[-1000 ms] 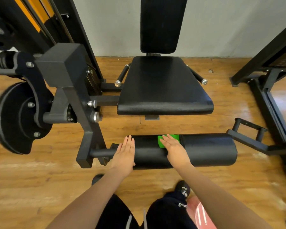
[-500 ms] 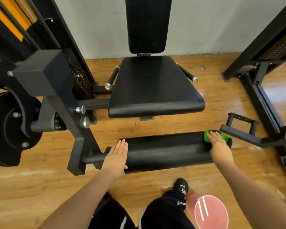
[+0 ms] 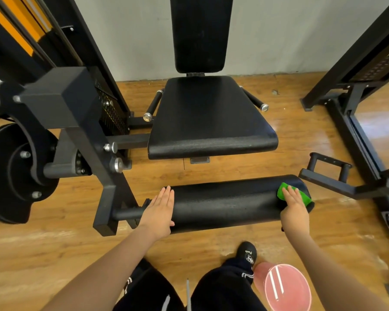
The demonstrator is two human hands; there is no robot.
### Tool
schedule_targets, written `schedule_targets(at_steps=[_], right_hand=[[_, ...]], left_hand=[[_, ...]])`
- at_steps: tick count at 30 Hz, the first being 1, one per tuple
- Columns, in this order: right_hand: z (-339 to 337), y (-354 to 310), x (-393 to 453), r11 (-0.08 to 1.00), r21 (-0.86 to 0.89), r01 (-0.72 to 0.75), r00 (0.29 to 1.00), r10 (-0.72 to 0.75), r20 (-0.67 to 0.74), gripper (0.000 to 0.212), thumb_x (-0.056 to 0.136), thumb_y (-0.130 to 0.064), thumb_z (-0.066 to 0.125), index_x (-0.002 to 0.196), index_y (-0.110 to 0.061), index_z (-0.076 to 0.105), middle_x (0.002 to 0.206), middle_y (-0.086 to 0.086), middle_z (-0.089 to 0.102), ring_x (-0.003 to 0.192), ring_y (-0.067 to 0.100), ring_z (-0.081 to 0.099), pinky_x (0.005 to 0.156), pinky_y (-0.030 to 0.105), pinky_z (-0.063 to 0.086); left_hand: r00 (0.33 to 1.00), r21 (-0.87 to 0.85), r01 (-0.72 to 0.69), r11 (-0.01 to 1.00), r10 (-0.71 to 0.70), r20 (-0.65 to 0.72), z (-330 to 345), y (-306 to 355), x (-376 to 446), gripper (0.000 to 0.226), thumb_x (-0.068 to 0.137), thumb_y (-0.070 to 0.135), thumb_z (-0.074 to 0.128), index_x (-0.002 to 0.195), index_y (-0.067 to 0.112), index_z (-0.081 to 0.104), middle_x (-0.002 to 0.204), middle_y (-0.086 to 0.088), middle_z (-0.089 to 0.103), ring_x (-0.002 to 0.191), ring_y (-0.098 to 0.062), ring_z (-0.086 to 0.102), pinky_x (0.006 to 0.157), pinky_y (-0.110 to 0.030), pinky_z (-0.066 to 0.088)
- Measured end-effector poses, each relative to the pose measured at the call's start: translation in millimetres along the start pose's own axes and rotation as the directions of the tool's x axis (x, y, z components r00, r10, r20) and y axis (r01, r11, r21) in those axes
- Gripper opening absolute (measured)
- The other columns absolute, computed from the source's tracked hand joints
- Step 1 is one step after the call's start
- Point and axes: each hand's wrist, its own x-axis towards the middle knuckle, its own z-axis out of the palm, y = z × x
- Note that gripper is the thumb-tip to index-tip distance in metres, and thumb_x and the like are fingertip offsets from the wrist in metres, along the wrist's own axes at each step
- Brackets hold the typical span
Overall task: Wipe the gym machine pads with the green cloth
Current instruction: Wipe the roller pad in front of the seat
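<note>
A black roller pad (image 3: 229, 203) lies crosswise low in front of me. My right hand (image 3: 293, 205) presses the green cloth (image 3: 303, 195) flat onto the pad's right end, and most of the cloth is hidden under the fingers. My left hand (image 3: 161, 209) lies flat, fingers together, on the pad's left end by the steel bar. Beyond the roller are the black seat pad (image 3: 209, 117) and the upright back pad (image 3: 200, 32).
The machine's black frame and weight plate (image 3: 16, 171) stand at the left. A black foot bracket (image 3: 328, 171) and another machine's frame (image 3: 357, 122) are at the right. A pink lidded container (image 3: 283, 286) sits by my shoe on the wooden floor.
My right hand has slid the green cloth from the middle of the roller pad to its right end and stayed there. My left hand has stayed on the left end.
</note>
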Motion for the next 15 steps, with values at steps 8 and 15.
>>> schedule_targets(at_steps=[8, 15], right_hand=[[9, -20, -20, 0.998, 0.013, 0.057, 0.998, -0.057, 0.022, 0.070, 0.084, 0.018, 0.043, 0.145, -0.015, 0.033, 0.155, 0.001, 0.021, 0.144, 0.014, 0.008, 0.112, 0.031, 0.021], [24, -60, -39, 0.967, 0.101, 0.233, 0.971, -0.237, 0.031, 0.061, 0.087, 0.015, 0.043, 0.141, -0.013, 0.040, 0.151, 0.001, 0.030, 0.143, 0.014, 0.017, 0.104, 0.018, 0.013]], left_hand=[[0.997, 0.002, 0.053, 0.999, -0.053, -0.061, 23, 14, -17, 0.109, 0.090, 0.051, 0.058, 0.135, 0.005, -0.030, 0.146, -0.013, -0.035, 0.135, -0.025, -0.032, 0.112, -0.036, -0.013], [0.997, 0.058, 0.047, 0.997, -0.044, -0.056, 20, 9, -8, 0.101, 0.094, 0.042, 0.056, 0.134, 0.004, -0.029, 0.158, -0.017, -0.022, 0.144, -0.029, -0.022, 0.113, -0.037, -0.013]])
